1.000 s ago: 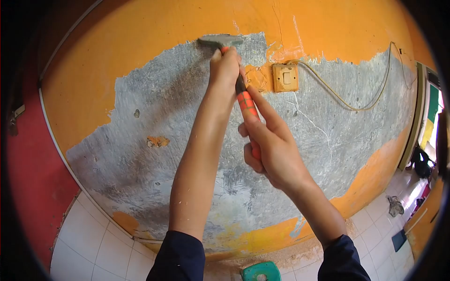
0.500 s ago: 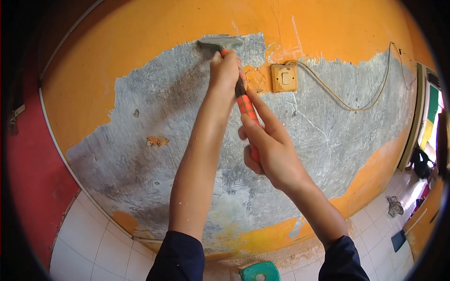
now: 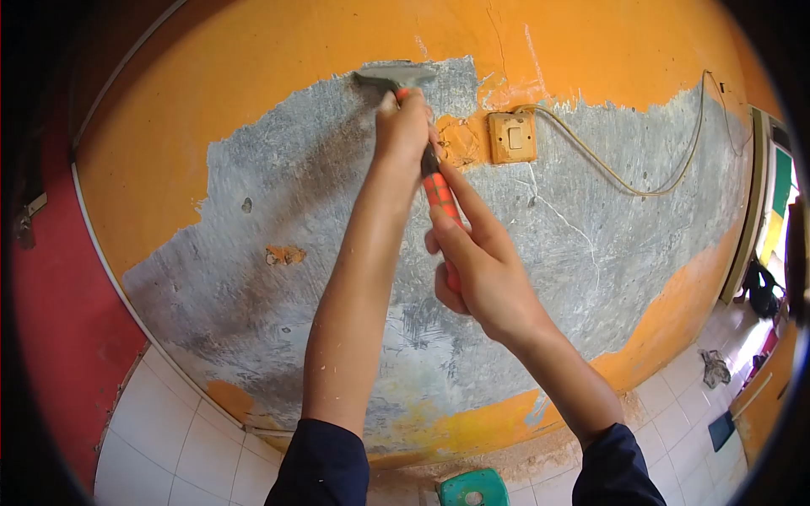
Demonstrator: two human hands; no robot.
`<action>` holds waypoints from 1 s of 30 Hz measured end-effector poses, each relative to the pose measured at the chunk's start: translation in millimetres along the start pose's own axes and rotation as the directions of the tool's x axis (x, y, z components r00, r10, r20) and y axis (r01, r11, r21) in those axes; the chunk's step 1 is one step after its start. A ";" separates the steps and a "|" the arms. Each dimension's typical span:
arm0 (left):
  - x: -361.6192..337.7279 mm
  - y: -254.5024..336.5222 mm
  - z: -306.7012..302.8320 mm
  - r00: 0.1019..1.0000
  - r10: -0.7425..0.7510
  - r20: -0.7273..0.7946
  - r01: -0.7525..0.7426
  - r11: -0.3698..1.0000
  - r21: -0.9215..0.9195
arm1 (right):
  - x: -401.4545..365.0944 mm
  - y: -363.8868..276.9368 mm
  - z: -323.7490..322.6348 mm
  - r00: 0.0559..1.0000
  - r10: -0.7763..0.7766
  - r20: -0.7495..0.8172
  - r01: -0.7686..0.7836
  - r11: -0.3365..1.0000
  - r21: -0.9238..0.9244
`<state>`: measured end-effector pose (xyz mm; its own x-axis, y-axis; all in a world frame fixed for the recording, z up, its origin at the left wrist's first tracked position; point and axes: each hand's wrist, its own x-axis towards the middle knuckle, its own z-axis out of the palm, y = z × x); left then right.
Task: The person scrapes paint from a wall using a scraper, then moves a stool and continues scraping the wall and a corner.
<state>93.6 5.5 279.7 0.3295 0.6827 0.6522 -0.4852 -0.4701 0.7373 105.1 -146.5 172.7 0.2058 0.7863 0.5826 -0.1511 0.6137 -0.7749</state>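
A wide-bladed scraper (image 3: pixel 440 196) with an orange and black handle is held up against the wall. My left hand (image 3: pixel 402 131) is closed around the upper handle, just below the metal blade. Lower down, my right hand (image 3: pixel 483 266) wraps the grip, its index finger stretched along the handle. The blade lies at the upper border of the bare grey patch (image 3: pixel 337 211), close to the orange paint (image 3: pixel 287 59) above. Whether its edge bites under the paint cannot be made out.
Right of the scraper is a wall switch (image 3: pixel 512 137) with a loose cable (image 3: pixel 629 187). A green plastic stool (image 3: pixel 472 489) stands on the tiled floor below. At left is a red door-like panel (image 3: pixel 63 337). A dustpan (image 3: pixel 721 430) lies at the lower right.
Both hands keep their grip on the scraper, and the blade stays at nearly the same spot on the paint border. The view has shifted very slightly.
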 end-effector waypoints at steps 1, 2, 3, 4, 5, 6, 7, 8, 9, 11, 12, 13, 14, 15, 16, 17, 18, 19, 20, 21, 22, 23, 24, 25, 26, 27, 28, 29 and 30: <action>5.4 5.2 0.8 1.000 -0.011 -0.007 0.011 1.000 -0.009 | 4.0 -0.2 1.1 1.000 -0.020 -0.005 0.020 1.000 -0.007; 5.6 5.7 1.2 1.000 -0.018 -0.003 0.017 0.999 -0.027 | 2.7 -5.3 3.9 1.000 -0.027 0.003 0.027 1.000 0.011; 4.9 6.0 -0.3 1.000 -0.021 -0.005 0.021 0.999 -0.043 | -0.6 -5.9 3.8 1.000 -0.022 0.008 0.022 1.000 0.011; 2.4 1.1 -2.4 1.000 -0.016 -0.003 0.016 0.999 -0.037 | -6.0 -4.9 2.8 1.000 0.003 0.007 -0.003 1.000 0.009; -1.2 -5.6 -3.3 1.000 -0.010 0.005 0.010 0.999 -0.031 | -9.1 -3.9 2.5 1.000 0.023 0.002 -0.023 1.000 0.009; -3.6 -8.5 -4.2 0.998 -0.053 0.023 0.054 0.997 -0.050 | -6.5 -1.8 2.3 1.000 0.020 0.005 -0.020 1.000 0.008; 2.5 -4.7 -3.5 0.999 -0.045 0.025 0.046 0.998 -0.052 | -1.0 1.5 1.2 1.000 -0.005 0.007 0.005 1.000 -0.006; 11.3 0.9 -1.9 1.000 -0.010 0.019 0.010 0.999 -0.034 | 2.7 2.2 0.2 1.000 -0.029 0.005 0.029 0.999 -0.019; 14.4 2.5 -1.3 1.000 0.019 0.009 -0.019 1.000 -0.017 | 2.8 -1.0 0.2 1.000 -0.025 0.003 0.025 0.999 -0.022; 10.6 -2.5 -1.7 1.000 0.009 0.003 -0.009 0.999 -0.043 | 2.4 -8.6 1.8 1.000 -0.001 0.020 0.000 0.999 0.040; 6.4 -5.5 -2.5 1.000 -0.001 0.003 0.001 0.998 -0.061 | -0.8 -6.4 1.9 1.000 0.000 0.020 -0.001 0.999 0.045; 3.6 -7.1 -2.5 1.000 -0.008 0.006 0.008 0.997 -0.082 | -5.6 -3.7 0.8 1.000 0.010 0.018 -0.011 1.000 0.015; 1.9 -7.7 -2.6 1.000 -0.025 0.014 0.026 0.995 -0.093 | -7.6 -2.5 -0.3 1.000 0.020 0.018 -0.019 1.000 -0.020; 6.1 -3.9 -1.3 1.000 -0.023 0.019 0.024 0.995 -0.094 | -3.2 -3.0 -0.1 1.000 0.015 0.016 -0.014 1.000 -0.020; 12.0 1.2 -0.5 1.000 -0.005 0.013 0.006 0.997 -0.071 | 3.4 -3.9 0.8 1.000 -0.003 0.013 0.003 1.000 -0.008; 14.6 3.4 -1.2 1.000 0.009 0.004 -0.009 0.999 -0.048 | 5.7 -4.1 0.9 1.000 -0.016 0.012 0.016 1.000 0.004; 10.9 6.7 -1.7 1.000 -0.004 0.011 0.005 0.997 -0.075 | 2.4 -5.9 0.9 1.000 -0.012 0.013 0.012 1.000 0.002; 7.6 1.9 -4.1 1.000 -0.007 0.012 0.008 0.998 -0.070 | -3.3 -8.3 2.1 1.000 0.007 0.020 -0.007 1.000 0.004; 5.2 -4.9 -6.1 1.000 -0.017 0.022 0.018 0.997 -0.078 | -6.5 -9.7 2.8 0.999 0.021 0.025 -0.021 1.000 0.006; 4.5 -8.3 -7.4 0.999 -0.023 0.029 0.025 0.996 -0.091 | -3.0 -4.5 1.4 0.999 0.019 0.026 -0.019 1.000 0.004; 5.3 -6.7 -7.3 1.000 0.012 0.013 -0.011 0.998 -0.062 | 4.6 5.0 -0.9 1.000 -0.020 0.024 0.021 0.999 -0.032; 7.9 -4.0 -6.9 1.000 0.011 0.016 -0.010 0.998 -0.062 | 9.4 10.1 -1.1 0.998 -0.057 0.017 0.058 0.996 -0.064; 8.9 1.5 -6.4 1.000 -0.001 0.003 0.001 1.000 -0.020 | 9.8 4.4 2.7 1.000 -0.026 0.017 0.027 0.998 -0.057; 8.8 6.5 -6.3 1.000 -0.009 -0.013 0.009 1.000 0.022 | 5.9 -0.8 3.6 1.000 -0.021 0.018 0.022 0.998 -0.060; 3.6 7.6 -6.9 0.999 -0.027 -0.026 0.026 0.999 -0.037 | 1.6 -5.3 4.1 1.000 0.013 0.016 -0.013 1.000 -0.020; -1.6 4.4 -8.9 0.999 -0.025 -0.028 0.024 0.999 -0.031 | -1.7 -6.7 4.3 0.999 0.042 0.014 -0.042 0.999 0.025; -5.4 -0.5 -10.9 0.999 -0.031 -0.014 0.031 0.999 -0.029 | -6.3 0.2 3.7 0.999 0.038 0.017 -0.038 0.999 0.015; -6.0 -4.2 -12.9 0.999 -0.037 -0.001 0.037 0.999 -0.031 | -0.7 4.1 2.8 0.999 0.033 0.021 -0.033 0.999 0.014; -1.6 0.8 -10.6 0.999 0.007 -0.034 -0.007 1.000 0.021 | 7.3 5.4 2.8 1.000 0.001 0.016 0.000 1.000 -0.023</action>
<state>84.2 9.9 277.4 0.2981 0.6980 0.6511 -0.4699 -0.4864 0.7366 103.0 -137.2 173.4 0.1901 0.7878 0.5859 -0.1294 0.6117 -0.7805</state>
